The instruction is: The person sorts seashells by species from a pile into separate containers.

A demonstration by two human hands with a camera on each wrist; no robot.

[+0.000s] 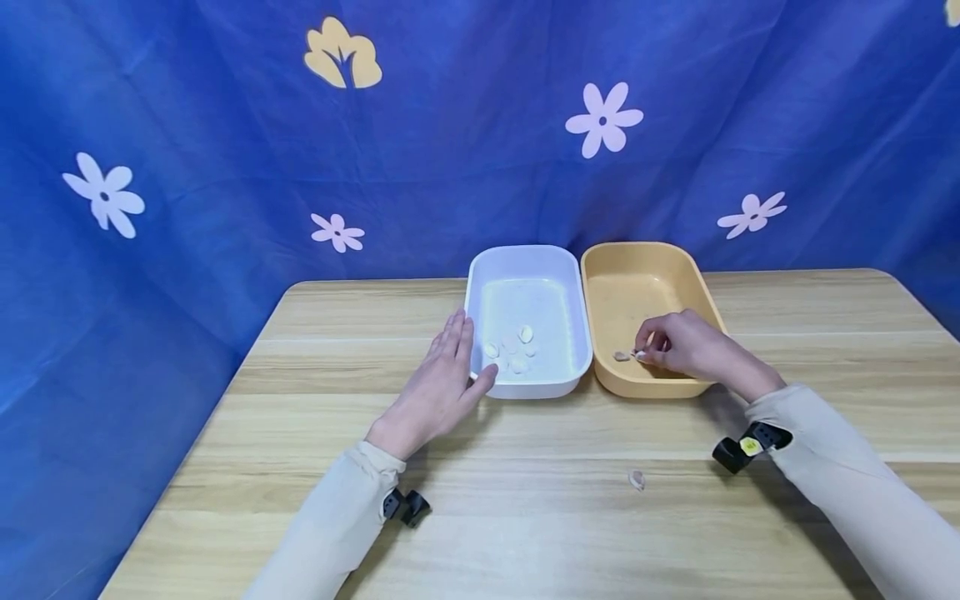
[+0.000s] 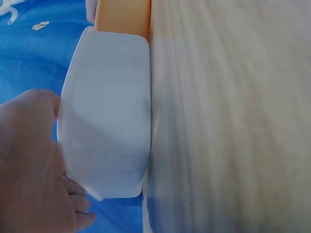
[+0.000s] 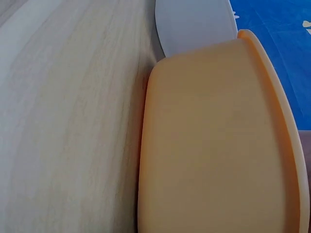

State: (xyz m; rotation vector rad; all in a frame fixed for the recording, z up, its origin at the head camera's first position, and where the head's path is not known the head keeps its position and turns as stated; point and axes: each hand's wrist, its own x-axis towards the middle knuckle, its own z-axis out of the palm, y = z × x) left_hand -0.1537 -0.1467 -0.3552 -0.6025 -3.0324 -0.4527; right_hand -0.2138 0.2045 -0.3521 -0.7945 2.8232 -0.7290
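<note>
My right hand (image 1: 686,343) reaches over the front of the orange bin (image 1: 708,304) and pinches a small pale shell (image 1: 640,356) between thumb and fingertips, low inside it. Just left of those fingertips lies another small brownish shell (image 1: 621,356). My left hand (image 1: 442,379) rests at the left side of the white bin (image 1: 585,333), fingers straight along the rim and thumb by the front corner. Several whitish shells (image 1: 527,334) lie on the white bin's floor. In the left wrist view, the hand (image 2: 29,160) shows against the outer side of the white bin (image 2: 107,111).
Both bins stand side by side at the back of the wooden table (image 1: 525,500). One loose shell (image 1: 637,480) lies on the tabletop in front of the orange bin. Behind the table hangs a blue cloth (image 1: 465,125) with flower shapes.
</note>
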